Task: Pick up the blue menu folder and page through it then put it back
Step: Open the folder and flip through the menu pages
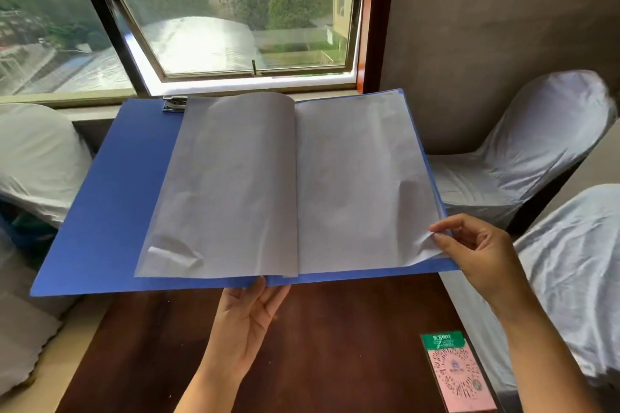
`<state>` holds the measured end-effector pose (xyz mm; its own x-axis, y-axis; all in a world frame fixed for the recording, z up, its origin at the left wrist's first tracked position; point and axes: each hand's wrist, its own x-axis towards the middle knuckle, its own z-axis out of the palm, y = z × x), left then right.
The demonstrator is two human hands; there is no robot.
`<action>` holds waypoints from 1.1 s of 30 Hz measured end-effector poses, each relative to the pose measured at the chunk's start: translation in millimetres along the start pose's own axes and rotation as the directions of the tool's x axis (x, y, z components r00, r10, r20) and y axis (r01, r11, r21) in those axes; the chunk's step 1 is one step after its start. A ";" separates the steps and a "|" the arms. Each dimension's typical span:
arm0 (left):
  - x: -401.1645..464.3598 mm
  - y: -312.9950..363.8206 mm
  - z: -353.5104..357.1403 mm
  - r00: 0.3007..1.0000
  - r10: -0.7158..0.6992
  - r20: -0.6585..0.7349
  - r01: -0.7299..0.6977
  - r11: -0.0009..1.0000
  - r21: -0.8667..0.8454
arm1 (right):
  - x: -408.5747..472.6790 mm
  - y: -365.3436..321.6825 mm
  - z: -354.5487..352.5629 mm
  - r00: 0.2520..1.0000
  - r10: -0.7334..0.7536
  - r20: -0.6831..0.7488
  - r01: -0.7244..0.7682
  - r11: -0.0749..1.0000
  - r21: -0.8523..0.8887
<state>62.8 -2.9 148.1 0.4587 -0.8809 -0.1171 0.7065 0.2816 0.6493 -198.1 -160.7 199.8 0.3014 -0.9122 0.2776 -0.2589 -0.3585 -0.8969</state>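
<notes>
Folder [110,198], blue, is held open and raised above a dark wooden table [335,329], in front of a window [231,17]. Far left stands a chair [37,157] in a white cover, partly behind the folder's left flap. That flap is bare blue board, tilted slightly with its near edge lower; a metal clip [174,103] sits at its top edge, beside the upper corner of the pages. A left page [231,191], pale and apparently blank, lies turned over onto the flap, its lower left corner creased. At the spine the pages meet in a raised fold. The left hand [248,315] supports the folder from below at the spine's near edge, palm up; the thumb lies along the underside of the edge, while the fingers run under the board and are hidden, so how firmly they press cannot be determined. A right page [362,184] lies on the right flap, wrinkled toward its lower right. The right hand [483,251] pinches that page's lower right corner between thumb and forefinger, the paper puckered at the pinch; the other fingers are loosely curled, off the paper. On the table near its right edge lies a pink card [458,375] with a green header and a printed code. Right of the table stand two more white-covered chairs [536,144], apart from the folder.
</notes>
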 end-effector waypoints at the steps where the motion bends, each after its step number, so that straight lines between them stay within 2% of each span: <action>1: -0.2 0.1 -0.7 1.000 0.001 -0.001 -0.001 1.000 -0.001 | -0.1 -1.5 2.5 0.999 -0.025 -0.036 0.024 0.999 -0.029; 5: -1.1 2.1 -4.9 1.000 0.002 -0.028 -0.002 1.000 0.005 | -1.6 -13.8 9.7 0.984 -0.107 -0.144 0.080 0.980 -0.181; 7: -1.6 2.9 -6.4 0.999 0.002 -0.037 -0.002 1.000 0.002 | -4.2 -21.5 11.6 0.983 -0.127 -0.136 0.104 0.981 -0.164; 10: -3.4 2.3 -8.7 0.999 0.003 -0.053 -0.003 1.000 -0.004 | -9.0 -31.8 15.6 0.983 -0.144 -0.115 0.140 0.989 -0.042; 12: -4.1 2.1 -9.9 0.998 0.004 -0.058 -0.004 1.000 -0.010 | -12.2 -37.9 20.0 0.991 -0.080 -0.108 0.097 0.982 0.160; 13: -4.1 2.1 -10.0 0.998 0.004 -0.062 -0.005 1.000 -0.014 | -13.4 -40.7 23.4 0.997 -0.023 -0.079 0.050 0.933 0.357; 15: -4.2 2.2 -9.8 0.998 0.006 -0.065 -0.008 1.000 -0.023 | -13.8 -42.1 32.4 0.998 0.062 0.030 -0.064 0.692 0.719; 16: -4.3 1.9 -9.8 0.998 0.007 -0.064 -0.009 1.000 -0.029 | -13.7 -43.6 37.3 0.995 0.074 0.060 -0.093 0.602 0.793; 17: -4.4 1.2 -9.7 0.998 0.007 -0.063 -0.009 0.999 -0.033 | -14.0 -46.2 42.8 0.994 0.075 0.079 -0.108 0.588 0.802; 18: -4.6 0.9 -9.5 0.998 0.006 -0.064 -0.008 0.999 -0.035 | -15.5 -48.9 49.3 0.993 0.067 0.099 -0.119 0.622 0.774; 20: -4.8 -0.5 -8.6 0.998 -0.002 -0.065 0.000 0.999 -0.036 | -21.3 -54.4 65.8 0.993 0.019 0.118 -0.090 0.762 0.641; 22: -5.1 -2.7 -7.0 0.998 -0.005 -0.061 0.004 1.000 -0.028 | -27.8 -57.4 83.9 0.985 -0.092 0.143 0.036 0.934 0.356; 23: -5.4 -4.1 -5.6 0.998 -0.005 -0.057 0.004 1.000 -0.024 | -30.1 -58.7 93.4 0.976 -0.160 0.148 0.135 0.977 0.164; 24: -6.0 -5.7 -4.2 0.999 -0.007 -0.053 0.006 1.000 -0.024 | -32.2 -60.1 103.5 0.963 -0.227 0.144 0.229 0.973 -0.003; 25: -6.6 -7.2 -3.1 0.999 -0.009 -0.051 0.008 1.000 -0.027 | -34.0 -63.1 113.4 0.952 -0.272 0.143 0.286 0.955 -0.085; 29: -9.6 -9.8 -1.1 0.999 -0.027 -0.020 0.026 0.999 -0.029 | -44.3 -77.7 143.9 0.954 -0.233 0.189 0.237 0.972 0.000; 33: -11.5 -8.4 -3.9 0.999 -0.027 -0.018 0.027 0.999 -0.027 | -44.7 -75.2 154.6 0.991 -0.135 0.021 0.136 0.989 -0.059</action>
<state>53.7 6.4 141.0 0.4486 -0.8814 -0.1479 0.7330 0.2681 0.6252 -50.2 -62.3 201.7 0.3531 -0.8511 0.3885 -0.2691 -0.4901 -0.8291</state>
